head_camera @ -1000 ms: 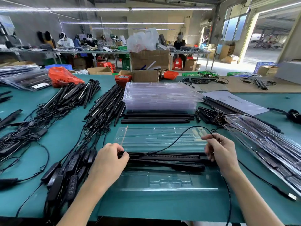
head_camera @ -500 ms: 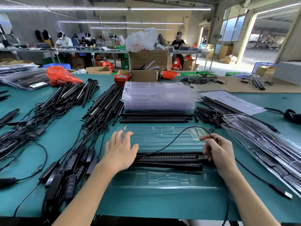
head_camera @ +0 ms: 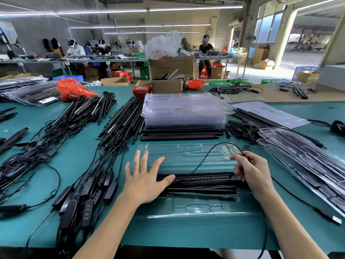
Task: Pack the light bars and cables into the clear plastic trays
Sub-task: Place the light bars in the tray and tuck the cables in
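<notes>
Pinching a thin black cable [head_camera: 211,156] w/ curled fingers, right hand [head_camera: 252,170] sits at the bar's [head_camera: 201,179] right end. Left hand [head_camera: 143,179] is flat, fingers spread, thumb touching bar's left end. Bar lies in open tray [head_camera: 186,208] on worktop [head_camera: 78,161]; tray stack [head_camera: 186,111] behind.

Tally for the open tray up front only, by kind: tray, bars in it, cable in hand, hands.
Open clear plastic tray: 1
Long black light bars lying in it: 2
Thin black cable, pinched by the right hand: 1
Bare hands, counting the flat left hand: 2
Total: 6
</notes>
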The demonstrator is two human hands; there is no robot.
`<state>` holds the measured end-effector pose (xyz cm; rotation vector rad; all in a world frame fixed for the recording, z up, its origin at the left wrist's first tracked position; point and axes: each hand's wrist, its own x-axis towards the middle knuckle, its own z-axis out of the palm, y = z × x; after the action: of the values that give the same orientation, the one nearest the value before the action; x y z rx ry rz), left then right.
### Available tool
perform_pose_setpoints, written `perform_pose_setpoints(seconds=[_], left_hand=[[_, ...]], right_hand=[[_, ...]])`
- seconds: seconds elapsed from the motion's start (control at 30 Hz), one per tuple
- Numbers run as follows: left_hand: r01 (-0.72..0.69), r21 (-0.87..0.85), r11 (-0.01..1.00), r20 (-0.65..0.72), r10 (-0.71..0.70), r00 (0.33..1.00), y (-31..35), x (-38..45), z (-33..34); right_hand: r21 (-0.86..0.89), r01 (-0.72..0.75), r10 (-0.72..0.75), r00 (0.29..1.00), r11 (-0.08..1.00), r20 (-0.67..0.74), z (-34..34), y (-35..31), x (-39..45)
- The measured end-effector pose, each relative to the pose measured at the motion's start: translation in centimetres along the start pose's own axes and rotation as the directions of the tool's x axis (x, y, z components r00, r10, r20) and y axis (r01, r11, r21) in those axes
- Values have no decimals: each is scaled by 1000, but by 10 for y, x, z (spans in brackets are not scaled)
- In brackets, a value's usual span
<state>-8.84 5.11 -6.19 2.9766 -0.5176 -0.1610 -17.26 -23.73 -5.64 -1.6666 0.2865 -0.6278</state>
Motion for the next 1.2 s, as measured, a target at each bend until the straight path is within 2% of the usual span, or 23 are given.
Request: perform_pose_setpoints(seconds=[0.2,0.33,0.57,0.73,0.93,1.13,1.2], left_hand=[[40,8,999,110,-41,993,1,5,-6],[35,10,999,100,-36,994,3,2,-7],[13,122,992,97,-25,995,6,3,-5],[41,26,999,171,-45,984,4,8,-8],[46,68,997,61,-50,997,7,4,0],[-33,138,990,-90,45,995,8,-2,9],[-52,129,990,-85,63,994,10,-2,10]], right_hand=[[-3,11,-11,1000,1000,15,1,0,0],[-6,20,-20,1000,1000,24,0,1,0],[-90,63,-55,995,994,89,1,3,0],[-168,100,-81,990,981,118,4,4,-2],[-226,113,-88,989,968,119,4,3,-3],[-444,149,-98,986,884,136,8,1,-6],[-492,153,-96,985,857,140,9,1,-6]])
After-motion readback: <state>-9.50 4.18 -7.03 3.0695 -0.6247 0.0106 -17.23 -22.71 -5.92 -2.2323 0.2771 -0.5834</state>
